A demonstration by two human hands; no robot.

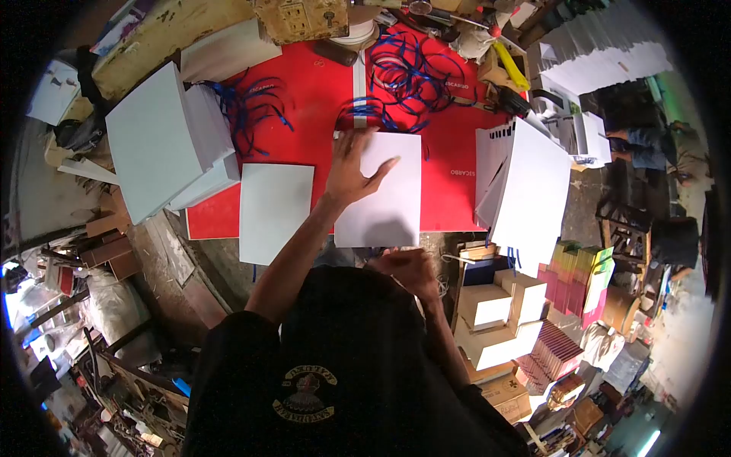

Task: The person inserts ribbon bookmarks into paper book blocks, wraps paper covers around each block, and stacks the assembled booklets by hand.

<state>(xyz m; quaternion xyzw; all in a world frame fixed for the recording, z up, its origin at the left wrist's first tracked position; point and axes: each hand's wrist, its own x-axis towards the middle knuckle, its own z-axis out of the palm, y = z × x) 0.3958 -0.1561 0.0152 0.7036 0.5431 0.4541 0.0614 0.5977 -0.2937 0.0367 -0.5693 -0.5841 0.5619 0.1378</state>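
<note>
A white rectangular book block (392,198) lies on the red table top, its near end at the front edge. My left hand (352,169) rests on its upper left part, fingers stretched and thumb apart. Just past the near end is my right hand (407,268), blurred, its fingers curled together; anything in them is hidden. To the left, a second white block (276,209) lies over the table edge with a bit of blue ribbon below it. Blue ribbons (381,114) spread out beyond the far end of the block.
Tall white stacks stand left (152,145) and right (529,183) on the red table (312,99). More blue ribbons (255,107) lie at the left. Tools and a wooden box (302,19) line the back. Cardboard boxes (499,312) are piled at my right.
</note>
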